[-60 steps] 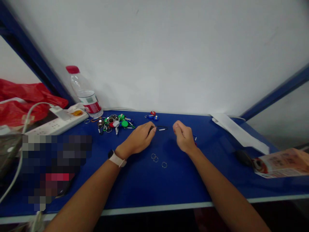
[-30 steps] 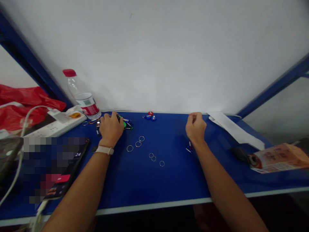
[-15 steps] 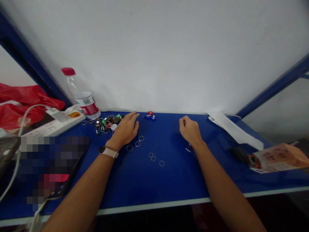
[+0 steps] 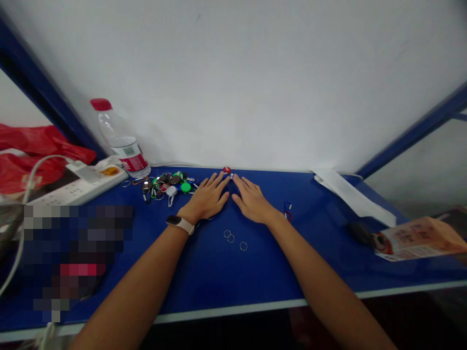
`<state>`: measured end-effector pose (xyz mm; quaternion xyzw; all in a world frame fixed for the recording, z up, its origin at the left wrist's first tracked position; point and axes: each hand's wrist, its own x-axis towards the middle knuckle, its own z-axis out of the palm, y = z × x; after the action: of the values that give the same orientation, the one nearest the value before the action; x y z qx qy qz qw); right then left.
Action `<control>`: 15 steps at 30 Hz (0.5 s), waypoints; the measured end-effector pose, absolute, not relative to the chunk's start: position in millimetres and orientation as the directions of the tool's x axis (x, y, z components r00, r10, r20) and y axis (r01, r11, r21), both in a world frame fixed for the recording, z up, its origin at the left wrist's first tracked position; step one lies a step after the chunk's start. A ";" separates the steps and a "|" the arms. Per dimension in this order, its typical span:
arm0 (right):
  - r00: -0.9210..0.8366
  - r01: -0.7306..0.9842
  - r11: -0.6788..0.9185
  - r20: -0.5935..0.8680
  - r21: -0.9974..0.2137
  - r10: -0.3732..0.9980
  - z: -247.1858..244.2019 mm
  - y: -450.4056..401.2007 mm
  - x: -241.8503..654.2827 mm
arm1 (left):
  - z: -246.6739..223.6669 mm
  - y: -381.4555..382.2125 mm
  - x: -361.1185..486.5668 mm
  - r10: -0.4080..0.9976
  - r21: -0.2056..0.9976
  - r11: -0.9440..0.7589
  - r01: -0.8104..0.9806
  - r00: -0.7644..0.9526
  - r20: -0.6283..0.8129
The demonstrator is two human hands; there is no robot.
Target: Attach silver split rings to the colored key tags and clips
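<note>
Currently left hand, right hand flat, fingers spread, empty, near silver split rings.

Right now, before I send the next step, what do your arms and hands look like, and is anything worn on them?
The left forearm and right forearm are bare, with no sleeves, gloves or cables. The left hand and right hand show no rings that I can make out. The left wrist wears a band with a pale strap and a dark, elongated face. The right wrist shows nothing worn.
</note>
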<state>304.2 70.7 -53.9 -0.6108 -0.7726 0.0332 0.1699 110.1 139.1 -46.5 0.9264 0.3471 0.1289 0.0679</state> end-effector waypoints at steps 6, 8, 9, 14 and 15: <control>-0.234 0.927 0.285 0.219 -0.244 0.947 -63.9 81.0 298.1 | -50.8 140.9 112.9 0.658 0.200 -0.752 0.628 0.730 0.185; -0.234 0.926 0.288 0.230 -0.244 0.945 -63.8 81.1 298.8 | -51.8 141.7 112.7 0.650 0.209 -0.759 0.616 0.731 0.208; -0.232 0.924 0.292 0.245 -0.248 0.941 -62.6 80.8 298.9 | -51.6 142.0 112.6 0.644 0.213 -0.765 0.608 0.729 0.231; -0.200 0.889 0.348 0.431 -0.297 0.880 -47.1 76.6 298.2 | -42.7 140.7 111.8 0.610 0.220 -0.788 0.575 0.680 0.408; -0.180 0.883 0.355 0.478 -0.306 0.860 -43.7 75.7 299.0 | -40.8 140.0 111.6 0.610 0.225 -0.786 0.576 0.663 0.434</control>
<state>299.0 75.7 -43.7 -0.5674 -0.7680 -0.0198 0.2964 111.6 140.0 -40.8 0.9113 0.3252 0.2501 0.0341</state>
